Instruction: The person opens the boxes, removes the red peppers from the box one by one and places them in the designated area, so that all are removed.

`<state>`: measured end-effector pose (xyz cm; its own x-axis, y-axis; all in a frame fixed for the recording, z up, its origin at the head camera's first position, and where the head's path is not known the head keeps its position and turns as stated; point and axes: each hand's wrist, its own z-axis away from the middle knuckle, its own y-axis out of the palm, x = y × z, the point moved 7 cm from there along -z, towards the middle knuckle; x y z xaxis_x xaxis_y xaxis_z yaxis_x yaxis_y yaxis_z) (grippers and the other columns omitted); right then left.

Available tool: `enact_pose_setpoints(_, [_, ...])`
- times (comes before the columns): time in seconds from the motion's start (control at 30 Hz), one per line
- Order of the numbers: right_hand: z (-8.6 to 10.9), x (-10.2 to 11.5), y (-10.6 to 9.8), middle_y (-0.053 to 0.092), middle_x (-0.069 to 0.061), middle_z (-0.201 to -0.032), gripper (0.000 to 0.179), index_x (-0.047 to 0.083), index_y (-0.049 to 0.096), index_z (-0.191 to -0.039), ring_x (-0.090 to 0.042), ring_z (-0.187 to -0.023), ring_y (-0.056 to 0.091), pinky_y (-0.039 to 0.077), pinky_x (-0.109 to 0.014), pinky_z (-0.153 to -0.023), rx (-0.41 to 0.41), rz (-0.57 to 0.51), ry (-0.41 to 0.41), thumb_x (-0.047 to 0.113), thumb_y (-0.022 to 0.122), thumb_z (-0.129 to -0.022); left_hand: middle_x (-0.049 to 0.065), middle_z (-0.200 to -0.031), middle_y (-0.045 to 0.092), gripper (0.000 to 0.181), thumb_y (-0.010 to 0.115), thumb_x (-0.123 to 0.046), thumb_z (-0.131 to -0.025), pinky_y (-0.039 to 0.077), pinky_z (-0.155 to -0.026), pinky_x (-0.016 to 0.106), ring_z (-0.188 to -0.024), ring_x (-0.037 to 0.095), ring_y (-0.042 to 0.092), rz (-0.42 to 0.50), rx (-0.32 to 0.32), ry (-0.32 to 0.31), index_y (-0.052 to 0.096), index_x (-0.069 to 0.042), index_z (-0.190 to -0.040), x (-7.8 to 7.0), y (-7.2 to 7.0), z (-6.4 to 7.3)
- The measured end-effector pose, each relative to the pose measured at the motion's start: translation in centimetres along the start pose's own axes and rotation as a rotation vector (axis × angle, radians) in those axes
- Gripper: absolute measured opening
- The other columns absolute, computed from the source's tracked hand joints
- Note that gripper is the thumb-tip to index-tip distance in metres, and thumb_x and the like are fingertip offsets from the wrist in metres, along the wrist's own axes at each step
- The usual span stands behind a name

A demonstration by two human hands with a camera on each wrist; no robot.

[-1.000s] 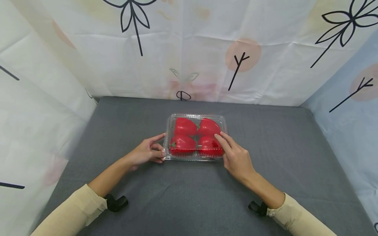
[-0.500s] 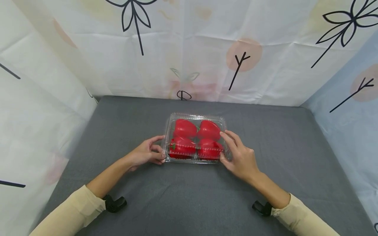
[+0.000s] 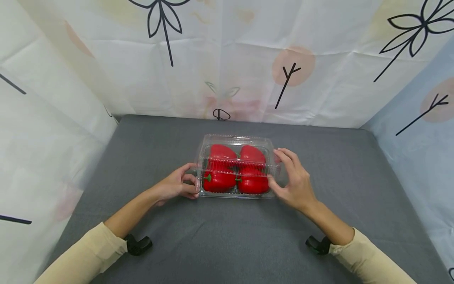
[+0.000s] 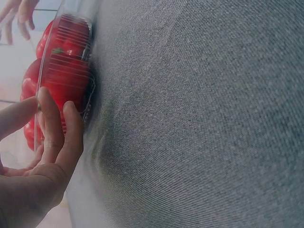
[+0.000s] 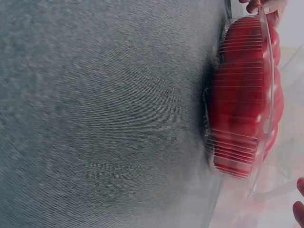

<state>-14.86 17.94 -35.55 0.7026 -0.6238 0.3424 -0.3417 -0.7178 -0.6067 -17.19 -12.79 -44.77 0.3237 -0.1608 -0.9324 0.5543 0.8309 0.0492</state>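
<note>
A clear plastic clamshell container (image 3: 227, 195) holds several red bell peppers (image 3: 220, 182) with green stems. Its hinged lid (image 3: 235, 139) is lifted at the front and tilted back, its front edge over the middle of the peppers in the head view. My left hand (image 3: 176, 183) pinches the base's rim near the front left corner; in the left wrist view the thumb and fingers of this hand (image 4: 52, 147) meet at that rim. At the right side, my right hand (image 3: 296, 181) grips the raised lid between thumb and fingers. Only fingertips (image 5: 299, 211) of it show in the right wrist view.
Grey cloth covers the table (image 3: 227, 240) under the container. A white curtain (image 3: 241, 63) with flower and tree prints hangs behind, and more printed cloth (image 3: 422, 165) stands at the sides. Black wrist straps (image 3: 140, 245) sit at both beige cuffs.
The lid's front edge has risen and swung back, uncovering the front peppers. My right hand has moved up and right with it. My left hand has stayed at the left rim.
</note>
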Motion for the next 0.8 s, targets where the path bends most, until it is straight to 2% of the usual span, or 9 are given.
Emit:
enact_pose_setpoints(0.1, [-0.5,0.0,-0.3,0.054,-0.021,-0.134,0.061,-0.006,0.052,-0.134,-0.029,-0.102,0.060,0.056,-0.045,-0.076,-0.023,-0.012,0.000,0.026,0.061,-0.083,0.012,-0.095,0.062,0.070,0.065,0.001,-0.092,0.059,-0.080,0.040,-0.080,0.024,0.068,0.006,0.000,0.002,0.026,-0.004,-0.150,0.0,0.0,0.0])
enact_pose_setpoints(0.2, [-1.0,-0.1,-0.6,0.052,-0.024,-0.134,0.064,-0.009,0.046,-0.137,-0.030,-0.105,0.061,0.052,-0.035,-0.091,-0.051,-0.054,0.013,0.023,0.061,-0.083,0.012,-0.095,0.062,0.070,0.065,0.001,-0.092,0.059,-0.080,0.040,-0.079,0.024,0.068,0.012,0.000,-0.001,0.026,-0.003,-0.150,0.0,0.0,0.0])
enact_pose_setpoints(0.33, [-1.7,-0.9,-0.8,0.051,-0.022,-0.136,0.070,-0.006,0.036,-0.144,-0.034,-0.113,0.061,0.043,-0.030,-0.103,-0.086,-0.152,0.108,0.012,0.063,-0.082,0.014,-0.096,0.062,0.071,0.066,0.002,-0.091,0.059,-0.080,0.040,-0.079,0.024,0.068,0.017,0.000,0.000,0.025,-0.004,-0.150,0.0,0.1,0.0])
enact_pose_setpoints(0.47, [-2.3,-1.9,-0.4,0.051,-0.023,-0.136,0.077,-0.003,0.031,-0.148,-0.036,-0.122,0.055,0.043,-0.042,-0.106,-0.071,-0.202,0.222,0.000,0.067,-0.079,0.014,-0.095,0.063,0.071,0.065,0.002,-0.091,0.059,-0.079,0.039,-0.078,0.023,0.068,0.020,-0.001,0.002,0.026,-0.004,-0.150,0.1,0.2,0.1])
enact_pose_setpoints(0.6, [-3.2,-2.5,0.3,0.049,-0.026,-0.140,0.084,-0.001,0.026,-0.152,-0.037,-0.130,0.050,0.039,-0.055,-0.107,-0.017,-0.242,0.268,-0.004,0.068,-0.080,0.010,-0.093,0.063,0.070,0.065,0.002,-0.091,0.059,-0.079,0.039,-0.079,0.023,0.068,0.028,-0.003,-0.001,0.026,-0.004,-0.149,0.2,0.2,0.1])
enact_pose_setpoints(0.7, [-3.8,-2.9,0.7,0.046,-0.024,-0.146,0.086,0.003,0.022,-0.156,-0.036,-0.134,0.047,0.038,-0.057,-0.107,0.020,-0.283,0.290,-0.003,0.067,-0.084,0.009,-0.093,0.063,0.070,0.066,0.002,-0.091,0.059,-0.079,0.039,-0.079,0.023,0.069,0.032,-0.003,0.000,0.027,-0.005,-0.149,0.2,0.2,0.1])
enact_pose_setpoints(0.8, [-4.5,-2.4,0.8,0.042,-0.027,-0.148,0.083,-0.002,0.018,-0.156,-0.041,-0.135,0.044,0.037,-0.058,-0.107,0.072,-0.311,0.347,-0.006,0.064,-0.086,0.009,-0.093,0.063,0.071,0.066,0.000,-0.091,0.059,-0.079,0.040,-0.080,0.023,0.068,0.030,0.000,0.008,0.027,-0.007,-0.149,0.1,0.2,0.1])
